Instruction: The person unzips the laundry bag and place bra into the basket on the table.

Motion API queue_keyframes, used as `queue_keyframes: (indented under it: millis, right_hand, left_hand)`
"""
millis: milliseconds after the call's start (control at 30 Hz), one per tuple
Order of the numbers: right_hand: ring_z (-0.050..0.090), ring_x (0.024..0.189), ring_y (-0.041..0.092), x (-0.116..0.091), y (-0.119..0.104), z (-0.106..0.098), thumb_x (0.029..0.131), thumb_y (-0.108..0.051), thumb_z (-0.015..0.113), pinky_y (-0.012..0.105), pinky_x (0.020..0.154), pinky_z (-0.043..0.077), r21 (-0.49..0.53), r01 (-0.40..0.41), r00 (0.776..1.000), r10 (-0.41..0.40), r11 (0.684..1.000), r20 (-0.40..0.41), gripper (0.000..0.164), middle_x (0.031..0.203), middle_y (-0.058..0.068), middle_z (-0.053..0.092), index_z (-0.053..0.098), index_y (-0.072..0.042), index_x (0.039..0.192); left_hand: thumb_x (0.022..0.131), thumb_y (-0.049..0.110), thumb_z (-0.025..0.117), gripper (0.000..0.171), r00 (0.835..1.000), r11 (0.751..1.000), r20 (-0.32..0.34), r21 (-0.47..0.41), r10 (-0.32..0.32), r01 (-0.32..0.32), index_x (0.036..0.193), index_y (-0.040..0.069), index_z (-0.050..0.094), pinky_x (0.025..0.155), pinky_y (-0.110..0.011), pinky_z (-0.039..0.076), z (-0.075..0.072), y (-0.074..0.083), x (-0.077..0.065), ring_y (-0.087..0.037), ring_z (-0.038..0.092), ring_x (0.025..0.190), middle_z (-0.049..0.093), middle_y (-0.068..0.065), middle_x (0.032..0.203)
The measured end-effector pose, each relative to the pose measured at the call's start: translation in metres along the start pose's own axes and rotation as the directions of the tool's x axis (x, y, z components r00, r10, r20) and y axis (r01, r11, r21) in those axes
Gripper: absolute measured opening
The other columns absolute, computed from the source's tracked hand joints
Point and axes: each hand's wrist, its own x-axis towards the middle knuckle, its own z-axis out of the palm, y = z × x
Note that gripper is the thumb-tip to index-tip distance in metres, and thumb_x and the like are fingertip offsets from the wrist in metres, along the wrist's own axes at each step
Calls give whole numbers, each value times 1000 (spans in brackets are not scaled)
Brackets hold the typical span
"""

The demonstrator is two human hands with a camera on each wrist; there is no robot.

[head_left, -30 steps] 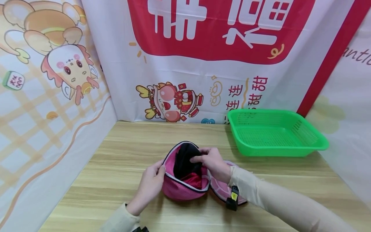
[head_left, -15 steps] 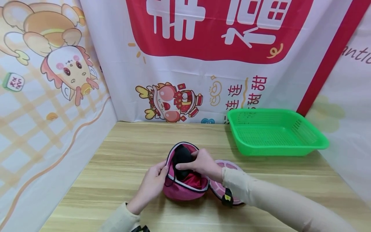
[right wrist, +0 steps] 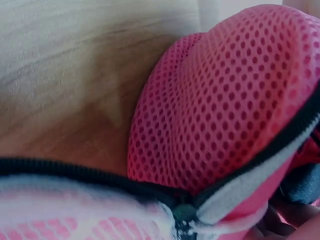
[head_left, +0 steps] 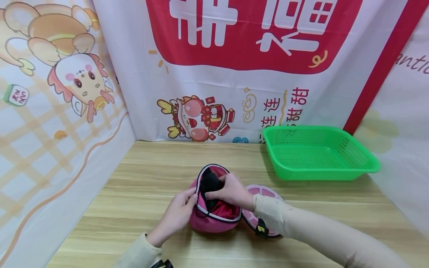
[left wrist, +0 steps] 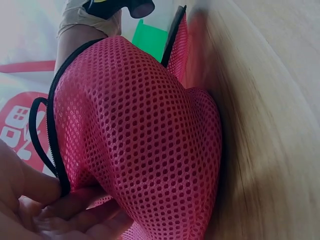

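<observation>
A round pink mesh laundry bag (head_left: pixel 214 224) stands unzipped on the table, its round lid (head_left: pixel 254 216) folded out to the right. My left hand (head_left: pixel 179 208) pinches the left side of the zipped rim, thumb inside and fingers against the mesh (left wrist: pixel 150 135). My right hand (head_left: pixel 231 191) reaches into the opening and grips a smooth black fabric garment (head_left: pixel 210 184), its fingertips partly hidden behind it. A thin black strap (left wrist: pixel 36 135) loops out over the rim near my left thumb. Shiny red fabric (head_left: pixel 226 210) lies in the bag below the black garment.
A green plastic basket (head_left: pixel 318 175) sits at the back right of the wooden table (head_left: pixel 151 167). Printed cloths (head_left: pixel 140 93) hang behind and at both sides. A dark wrist strap (head_left: pixel 262 227) on my right arm hangs over the bag's lid.
My right hand has moved left and slightly down into the bag with the black garment. My left hand has shifted a little right with the rim, narrowing the opening.
</observation>
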Motion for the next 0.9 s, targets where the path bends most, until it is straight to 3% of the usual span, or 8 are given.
queue_keyframes:
  millis: [200, 467, 567, 733, 900]
  right_hand:
    - [62, 66, 13, 0, 1, 6, 75, -23, 83, 28, 57, 55, 1, 0, 998, 1, 1000, -56, 22, 73, 0, 66, 73, -6, 86]
    - [60, 74, 15, 2, 7, 4, 78, -15, 79, 27, 64, 54, 49, -30, 991, 37, 998, -131, 12, 78, 1, 66, 74, -6, 85]
    - [61, 73, 14, 1, 8, 1, 79, -23, 80, 28, 64, 54, 98, -32, 996, 41, 995, -81, 18, 77, 1, 67, 75, -8, 86]
    - [63, 72, 16, -2, 6, -2, 75, -49, 82, 31, 62, 55, 163, -75, 997, 74, 984, 11, 40, 77, 2, 69, 74, -12, 86]
    - [63, 70, 16, -1, 5, 0, 71, -50, 84, 31, 61, 56, 89, -64, 998, 63, 994, 16, 44, 75, 1, 68, 72, -10, 86]
  left_hand:
    - [102, 3, 48, 35, 1000, 1000, 7, 14, -20, 19, 134, -6, 55, 110, -47, 32, 1, -2, 0, -27, 44, 130, 56, -17, 134]
    - [101, 5, 49, 35, 998, 998, -48, 46, -38, 41, 134, -7, 56, 110, -46, 32, -1, 0, -2, -28, 44, 130, 55, -19, 134]
    - [101, 4, 49, 34, 999, 999, -44, 25, -33, 34, 133, -5, 57, 109, -45, 33, 0, 1, -1, -25, 46, 129, 58, -17, 131]
    - [102, 6, 49, 34, 999, 999, -34, 11, -38, 38, 134, -2, 58, 110, -45, 32, 1, 1, 0, -25, 45, 130, 57, -15, 133]
    - [102, 5, 49, 35, 999, 999, -21, 10, -34, 34, 134, -4, 56, 111, -46, 30, 2, 1, 1, -27, 43, 131, 57, -16, 134]
